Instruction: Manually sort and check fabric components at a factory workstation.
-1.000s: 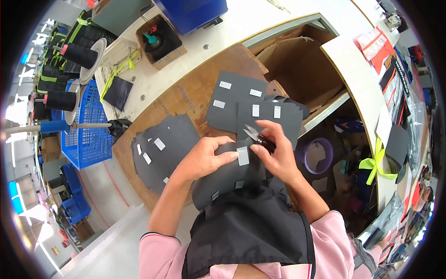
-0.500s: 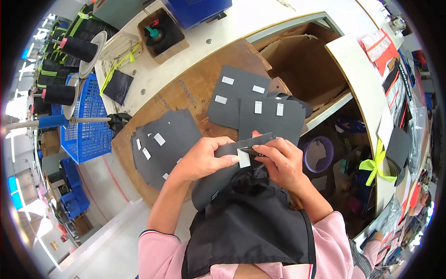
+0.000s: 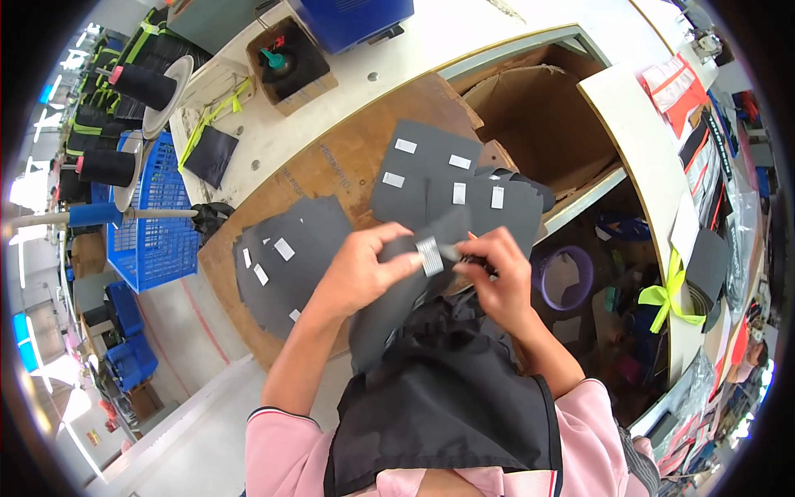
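My left hand (image 3: 358,269) pinches a dark grey fabric panel (image 3: 379,315) between thumb and fingers, its lower part hanging in front of my black apron (image 3: 447,398). A white printed label (image 3: 430,257) lies on the panel, right at my left thumb. Close to the label's right side, my right hand (image 3: 502,277) has its fingers closed on a small dark tool with a blurred grey tip (image 3: 450,252); its exact kind is unclear. Beyond my hands lie more grey panels with white labels (image 3: 431,153), overlapping one another. To the left sits another pile of grey panels (image 3: 310,240).
A brown board (image 3: 331,166) carries the piles. Behind it, a small carton (image 3: 306,91) and a blue box (image 3: 356,21) stand on the white tabletop. An open cardboard box (image 3: 546,108) and a purple basket (image 3: 566,277) are at right; a blue crate (image 3: 153,224) is at left.
The held panel has tilted and now stands up higher, blurred by motion. My right hand has pulled slightly away from the label, and the label has shifted a little upward.
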Motion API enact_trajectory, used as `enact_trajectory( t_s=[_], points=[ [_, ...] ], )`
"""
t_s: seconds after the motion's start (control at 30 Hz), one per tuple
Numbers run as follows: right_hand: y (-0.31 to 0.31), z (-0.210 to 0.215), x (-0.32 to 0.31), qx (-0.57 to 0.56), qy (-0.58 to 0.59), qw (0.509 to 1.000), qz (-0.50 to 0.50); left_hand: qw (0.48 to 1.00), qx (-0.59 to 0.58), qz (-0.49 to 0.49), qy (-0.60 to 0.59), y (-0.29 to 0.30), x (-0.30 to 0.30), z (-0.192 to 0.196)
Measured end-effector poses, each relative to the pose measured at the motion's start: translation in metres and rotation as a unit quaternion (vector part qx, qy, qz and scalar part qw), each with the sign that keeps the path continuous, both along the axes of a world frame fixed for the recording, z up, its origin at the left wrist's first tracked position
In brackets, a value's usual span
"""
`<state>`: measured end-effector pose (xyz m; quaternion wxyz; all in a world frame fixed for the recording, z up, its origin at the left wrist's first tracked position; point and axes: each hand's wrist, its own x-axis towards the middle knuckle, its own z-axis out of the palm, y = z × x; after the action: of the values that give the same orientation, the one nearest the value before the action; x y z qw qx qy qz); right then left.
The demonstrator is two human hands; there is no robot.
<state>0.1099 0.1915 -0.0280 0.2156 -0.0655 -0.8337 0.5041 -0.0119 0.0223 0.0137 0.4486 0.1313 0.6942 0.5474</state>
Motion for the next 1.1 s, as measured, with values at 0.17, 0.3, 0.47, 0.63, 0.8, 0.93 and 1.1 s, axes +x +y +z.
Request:
enact_trajectory(
  t_s=[0.17, 0.3, 0.47, 0.63, 0.8, 0.93, 1.1],
  points=[
    [-0.001, -0.024, 0.009, -0.422, -0.140, 0.895, -0.041, 0.958, 0.180, 0.222, -0.001, -0.009, -0.005, -0.001],
    [-0.014, -0.042, -0.003, -0.697, -0.243, 0.675, 0.012, 0.930, 0.237, 0.276, -0.056, -0.012, 0.002, -0.015],
    [-0.025, -0.055, -0.038, -0.709, -0.279, 0.639, 0.104, 0.907, 0.255, 0.309, -0.127, -0.030, 0.024, -0.039],
    [-0.014, -0.049, -0.044, -0.567, -0.192, 0.801, -0.021, 0.939, 0.175, 0.294, -0.040, -0.060, 0.028, -0.056],
    [-0.002, -0.014, -0.044, -0.267, -0.179, 0.934, 0.156, 0.861, -0.057, 0.192, 0.468, -0.028, 0.011, -0.015],
    [-0.008, -0.002, -0.042, -0.295, -0.159, 0.927, 0.170, 0.988, 0.000, 0.061, 0.143, -0.013, 0.001, -0.017],
    [-0.018, 0.009, -0.019, -0.034, -0.041, 0.998, -0.037, 0.986, 0.033, 0.161, -0.007, -0.012, 0.013, -0.028]
  ],
)
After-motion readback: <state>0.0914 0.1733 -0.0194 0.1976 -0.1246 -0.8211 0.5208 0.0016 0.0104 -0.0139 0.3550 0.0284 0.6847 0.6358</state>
